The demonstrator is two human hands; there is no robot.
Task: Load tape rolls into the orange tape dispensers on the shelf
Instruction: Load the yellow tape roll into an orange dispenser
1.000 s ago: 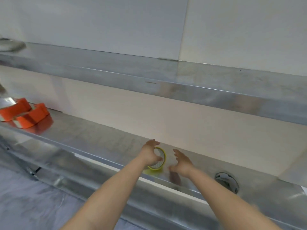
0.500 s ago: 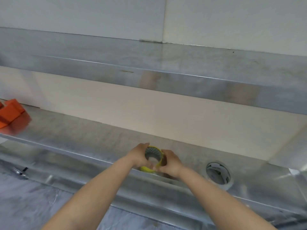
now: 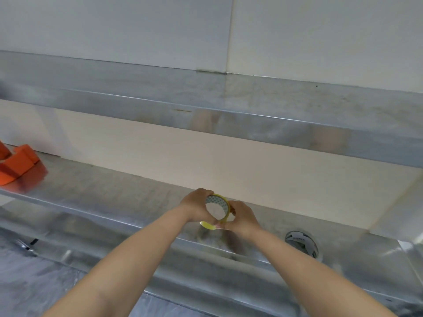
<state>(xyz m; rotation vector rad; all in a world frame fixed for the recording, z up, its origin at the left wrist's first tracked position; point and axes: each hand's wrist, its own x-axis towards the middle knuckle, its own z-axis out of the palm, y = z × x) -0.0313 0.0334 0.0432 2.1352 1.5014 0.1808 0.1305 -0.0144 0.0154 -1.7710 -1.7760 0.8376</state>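
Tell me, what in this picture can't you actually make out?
- Orange tape dispenser, head view: cut off by the left edge, so whether it holds tape is hidden.
- Yellow tape roll: its sides are covered by the left hand and right hand; any loose end can't be seen.
- Second tape roll on the shelf: its printing is too small and blurred to read.
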